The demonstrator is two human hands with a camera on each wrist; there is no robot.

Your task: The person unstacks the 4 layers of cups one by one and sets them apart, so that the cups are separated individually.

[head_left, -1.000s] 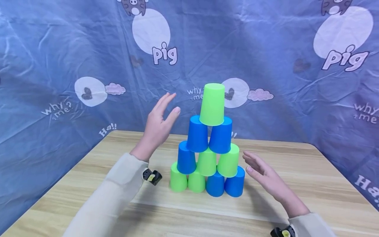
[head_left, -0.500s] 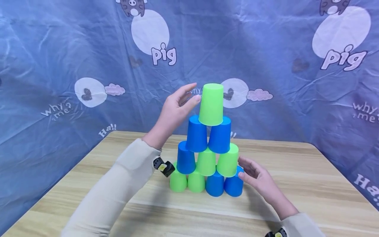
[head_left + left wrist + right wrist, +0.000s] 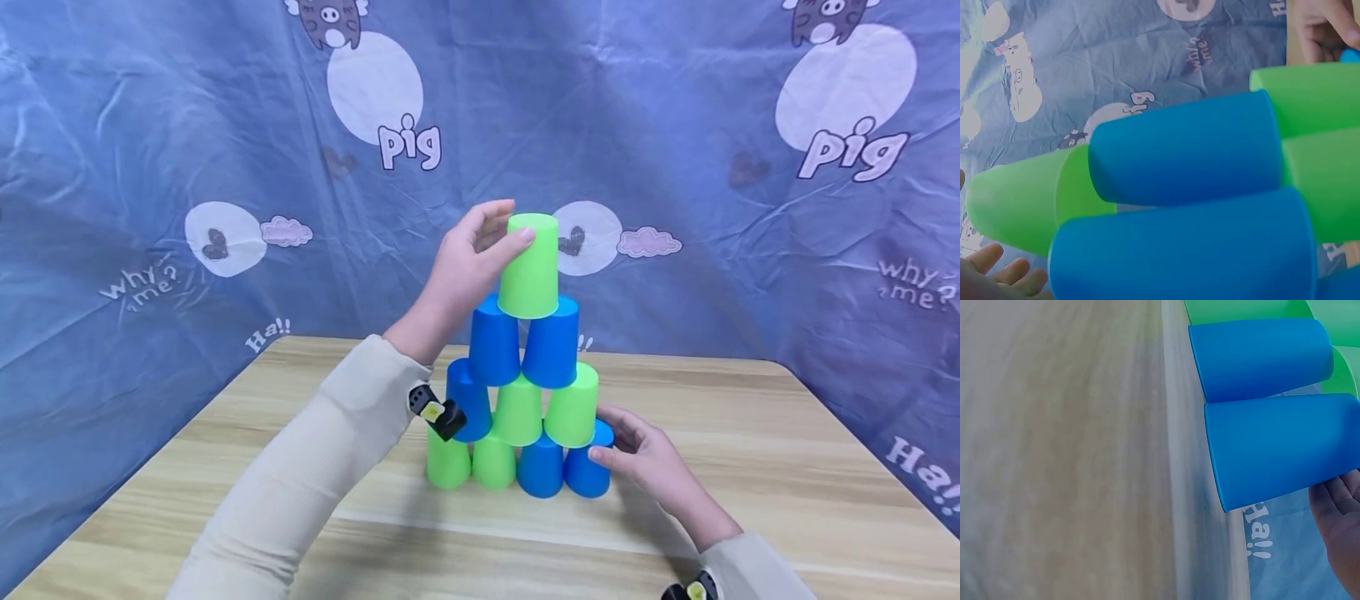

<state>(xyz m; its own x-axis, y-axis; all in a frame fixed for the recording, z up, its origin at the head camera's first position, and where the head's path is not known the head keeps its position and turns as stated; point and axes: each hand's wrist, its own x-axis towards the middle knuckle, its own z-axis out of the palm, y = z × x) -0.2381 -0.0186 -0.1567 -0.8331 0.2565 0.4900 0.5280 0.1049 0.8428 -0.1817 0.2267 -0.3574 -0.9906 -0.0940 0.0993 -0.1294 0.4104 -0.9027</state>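
Upside-down plastic cups form a pyramid, with one green cup [image 3: 538,279] on top. Two blue cups [image 3: 495,346] carry it; below them stand a blue cup and two green cups [image 3: 573,408]. My left hand [image 3: 467,265] reaches round the top cup, its thumb overlapping the front in the head view. In the left wrist view its fingers [image 3: 1013,275] are spread beside that cup, a gap showing between. My right hand [image 3: 652,462] is low at the right end, thumb in front of the bottom blue cup [image 3: 1279,450] and fingertips right at its side.
The pyramid's bottom row also has two green cups [image 3: 448,465] and another blue cup [image 3: 540,471] on the wooden table [image 3: 750,467]. A blue printed cloth [image 3: 675,125] hangs behind the table. Black wrist cameras [image 3: 437,412] sit on both sleeves.
My left hand has moved right, from beside the pyramid to round the top cup. My right hand has moved left and slightly down to the bottom right blue cup. The cups keep their arrangement.
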